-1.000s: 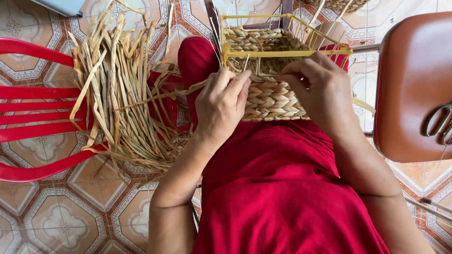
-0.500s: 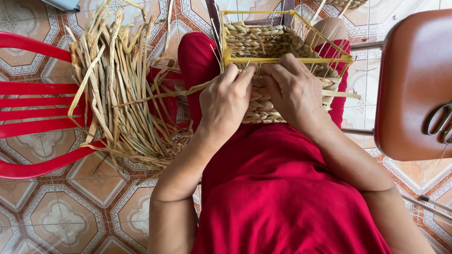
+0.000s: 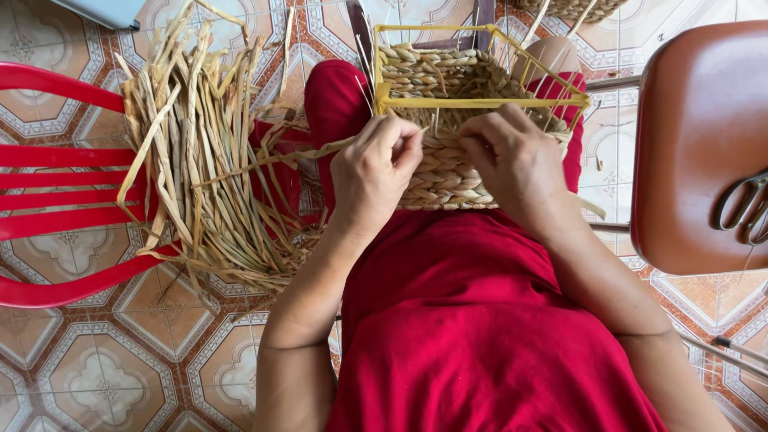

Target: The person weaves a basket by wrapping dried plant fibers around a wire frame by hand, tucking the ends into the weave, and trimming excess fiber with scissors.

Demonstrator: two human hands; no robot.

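A half-woven straw basket [image 3: 448, 172] on a yellow wire frame [image 3: 480, 102] rests on my lap, over red clothing. My left hand [image 3: 372, 172] pinches a long dried straw strand [image 3: 280, 156] against the basket's near wall. My right hand [image 3: 512, 160] presses its fingers on the woven rim just below the frame, fingertips close to the left hand's. Whether the right hand grips a strand is hidden by its fingers.
A loose bundle of dried straw [image 3: 200, 152] lies over a red plastic chair [image 3: 64, 184] at my left. A brown stool [image 3: 704, 144] with scissors [image 3: 744, 208] stands at my right. Patterned floor tiles [image 3: 96, 368] lie below.
The basket has shifted toward me and slightly left. My right hand slid left along the rim until its fingers met the left hand's.
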